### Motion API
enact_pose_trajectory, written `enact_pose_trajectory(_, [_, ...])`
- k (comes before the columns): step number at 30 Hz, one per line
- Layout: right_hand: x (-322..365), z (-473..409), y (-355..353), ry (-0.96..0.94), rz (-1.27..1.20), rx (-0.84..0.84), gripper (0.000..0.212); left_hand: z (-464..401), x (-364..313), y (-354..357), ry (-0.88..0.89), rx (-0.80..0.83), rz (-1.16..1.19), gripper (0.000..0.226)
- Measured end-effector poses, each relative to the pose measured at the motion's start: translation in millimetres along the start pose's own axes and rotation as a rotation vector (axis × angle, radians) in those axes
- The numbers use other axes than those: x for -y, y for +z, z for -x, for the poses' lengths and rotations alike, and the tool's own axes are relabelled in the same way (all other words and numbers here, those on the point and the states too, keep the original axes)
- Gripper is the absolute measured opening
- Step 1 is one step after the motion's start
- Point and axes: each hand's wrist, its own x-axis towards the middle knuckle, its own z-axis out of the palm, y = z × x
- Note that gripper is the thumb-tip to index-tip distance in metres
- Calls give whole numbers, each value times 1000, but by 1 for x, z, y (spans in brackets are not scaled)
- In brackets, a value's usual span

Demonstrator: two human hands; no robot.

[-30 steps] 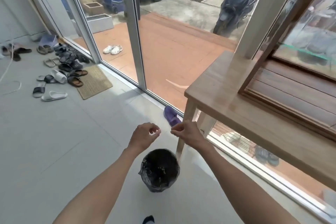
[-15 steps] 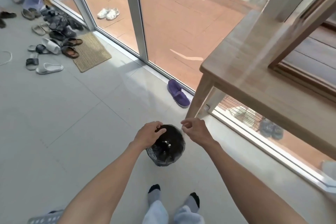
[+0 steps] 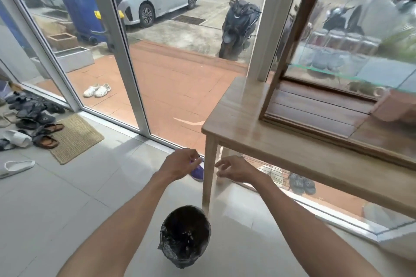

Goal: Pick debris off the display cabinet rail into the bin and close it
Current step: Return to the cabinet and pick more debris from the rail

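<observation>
Both hands are out over the white floor: the left hand (image 3: 180, 165) loosely curled with fingertips pinched together on nothing I can make out, the right hand (image 3: 236, 170) spread with fingers apart. Below them the black-lined bin (image 3: 185, 239) stands open beside the wooden table's leg (image 3: 208, 177), pale bits inside; the display cabinet (image 3: 326, 105) sits on the table

Both hands lifted away from the bin (image 3: 186, 235) mouth, left hand (image 3: 177, 165) loosely curled, right hand (image 3: 234, 170) now open with fingers spread beside the table leg (image 3: 209, 177), view tilted up, feet gone from sight
</observation>
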Motion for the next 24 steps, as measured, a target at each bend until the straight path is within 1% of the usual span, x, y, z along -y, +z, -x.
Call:
enact_pose_trajectory(3, [6, 23, -48, -10, -40, -46, 33, -21, -42, -21, 114, -37, -26, 19])
enact_pose_trajectory(6, [2, 49, -88, 9, -135, -130, 26, -38, -80, -31, 217, -48, -29, 18])
enact_pose_trajectory(8, [-2, 66, -111, 23, -167, -217, 24, -47, -104, -32, 286, -14, -9, 14])
enact_pose_trajectory(12, [-17, 96, -153, 59, -132, -423, 21, -64, -150, -26, 418, 0, -58, 18])
enact_pose_trajectory(15, [-32, 115, -177, 80, -99, -591, 20, -76, -178, -18, 467, -73, -37, 17])
enact_pose_trajectory(18, [-51, 140, -200, 98, -98, -722, 18, -88, -208, -7, 483, -133, -20, 18])
enact_pose_trajectory(22, [-77, 172, -227, 89, -68, -892, 20, -96, -238, 14, 565, -76, -114, 22])
enact_pose_trajectory(24, [-90, 187, -238, 80, -21, -969, 24, -93, -243, 31, 617, -71, -151, 19])
